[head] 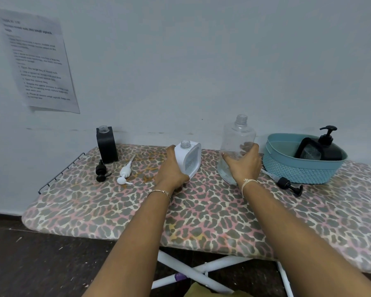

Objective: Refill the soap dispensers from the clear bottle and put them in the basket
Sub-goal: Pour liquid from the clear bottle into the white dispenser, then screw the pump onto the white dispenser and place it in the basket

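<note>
My left hand (pixel 171 168) grips a white square soap dispenser (pixel 190 158), uncapped and tilted on the board. My right hand (pixel 243 165) is wrapped around the lower part of the clear bottle (pixel 238 142), which stands upright without a cap and holds a little liquid at its bottom. A black square dispenser (pixel 107 145) stands open-necked at the back left. A teal basket (pixel 296 168) at the right holds a black dispenser (pixel 328 146) with its pump on. Loose pumps lie on the board: a black one (pixel 101 173), a white one (pixel 125 173), and another black one (pixel 287 185) in front of the basket.
Everything rests on an ironing board with a leopard-print cover (pixel 212 211) against a pale wall. A wire rack (pixel 60 174) sticks out at its left end. A printed sheet (pixel 36 61) is taped to the wall. White legs (pixel 193 271) cross below over a dark floor.
</note>
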`<move>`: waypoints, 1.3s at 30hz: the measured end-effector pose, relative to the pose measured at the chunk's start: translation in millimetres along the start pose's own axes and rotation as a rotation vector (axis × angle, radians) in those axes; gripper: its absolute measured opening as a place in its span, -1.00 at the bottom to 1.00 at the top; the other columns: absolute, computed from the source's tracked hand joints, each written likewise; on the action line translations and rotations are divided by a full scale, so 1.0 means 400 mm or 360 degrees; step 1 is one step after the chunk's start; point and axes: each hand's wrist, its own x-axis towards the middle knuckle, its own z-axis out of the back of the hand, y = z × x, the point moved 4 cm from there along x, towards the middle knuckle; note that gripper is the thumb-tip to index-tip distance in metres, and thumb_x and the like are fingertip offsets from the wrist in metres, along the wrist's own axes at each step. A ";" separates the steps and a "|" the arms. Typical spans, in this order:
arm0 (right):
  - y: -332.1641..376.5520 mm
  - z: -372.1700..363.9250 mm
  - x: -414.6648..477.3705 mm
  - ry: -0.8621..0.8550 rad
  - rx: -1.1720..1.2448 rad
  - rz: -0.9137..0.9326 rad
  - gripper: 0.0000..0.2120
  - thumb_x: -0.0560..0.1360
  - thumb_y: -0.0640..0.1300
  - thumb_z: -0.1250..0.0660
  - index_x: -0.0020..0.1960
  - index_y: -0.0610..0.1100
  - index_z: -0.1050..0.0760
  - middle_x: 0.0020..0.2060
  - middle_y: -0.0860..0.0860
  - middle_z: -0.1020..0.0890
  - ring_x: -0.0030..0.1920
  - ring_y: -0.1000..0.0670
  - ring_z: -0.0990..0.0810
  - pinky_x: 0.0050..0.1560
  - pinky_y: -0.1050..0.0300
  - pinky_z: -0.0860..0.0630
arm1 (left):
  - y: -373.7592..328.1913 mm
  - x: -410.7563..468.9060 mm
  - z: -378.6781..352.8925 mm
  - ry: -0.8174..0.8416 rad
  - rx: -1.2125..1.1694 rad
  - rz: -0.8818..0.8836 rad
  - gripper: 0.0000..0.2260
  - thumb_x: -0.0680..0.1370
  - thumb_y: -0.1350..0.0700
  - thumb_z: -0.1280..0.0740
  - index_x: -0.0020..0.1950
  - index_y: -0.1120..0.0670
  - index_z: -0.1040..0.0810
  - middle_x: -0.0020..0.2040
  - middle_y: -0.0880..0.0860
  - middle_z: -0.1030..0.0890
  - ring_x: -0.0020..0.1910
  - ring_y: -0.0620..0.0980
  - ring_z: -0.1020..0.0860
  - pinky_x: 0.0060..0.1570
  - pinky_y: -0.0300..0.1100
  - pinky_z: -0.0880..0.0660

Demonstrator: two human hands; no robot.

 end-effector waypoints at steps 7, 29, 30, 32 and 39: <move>-0.004 0.004 -0.016 0.0017 0.0057 -0.0059 -0.17 0.25 -0.01 -0.61 0.35 -0.16 -0.24 0.28 -0.11 -0.45 0.28 -0.13 -0.45 0.23 0.01 -0.42 | -0.004 -0.002 0.002 0.0001 0.0010 -0.0047 -0.10 0.30 0.19 -0.54 0.45 -0.04 -0.03 0.14 0.09 -0.51 -0.01 0.11 -0.55 -0.02 0.07 -0.58; 0.102 -0.167 -0.303 0.0387 -0.0322 0.0511 -0.05 0.36 0.14 -0.45 0.51 -0.15 0.04 0.48 -0.08 -0.10 0.50 -0.08 -0.03 0.45 -0.07 -0.08 | 0.166 -0.098 0.193 -0.0801 0.0450 0.0152 -0.55 0.50 -0.03 -0.39 0.30 0.12 -0.39 0.25 0.14 -0.50 0.27 0.17 -0.36 0.25 0.09 -0.37; 0.100 -0.181 -0.306 0.0422 -0.0334 0.0467 -0.03 0.34 0.15 -0.46 0.51 -0.15 0.04 0.48 -0.09 -0.11 0.49 -0.10 -0.05 0.45 -0.06 -0.11 | 0.183 -0.097 0.200 -0.0764 0.0536 0.0241 -0.56 0.50 -0.01 -0.40 0.29 0.14 -0.39 0.24 0.17 -0.49 0.26 0.19 -0.36 0.23 0.09 -0.36; 0.093 -0.210 -0.307 0.0461 -0.0349 0.0336 0.00 0.31 0.15 -0.48 0.50 -0.17 0.04 0.46 -0.11 -0.12 0.47 -0.13 -0.11 0.42 -0.05 -0.17 | 0.222 -0.091 0.209 -0.0706 0.0597 0.0369 -0.56 0.49 -0.01 -0.39 0.28 0.15 -0.37 0.24 0.19 -0.47 0.24 0.20 -0.38 0.20 0.09 -0.35; 0.071 -0.254 -0.304 0.0483 -0.0457 0.0273 0.00 0.34 0.19 -0.46 0.50 -0.22 0.02 0.46 -0.14 -0.15 0.46 -0.15 -0.16 0.42 -0.05 -0.18 | 0.281 -0.064 0.213 -0.0757 0.0574 0.0433 -0.63 0.53 -0.03 -0.34 0.19 0.19 -0.43 0.16 0.22 -0.53 0.17 0.22 -0.44 0.09 0.06 -0.40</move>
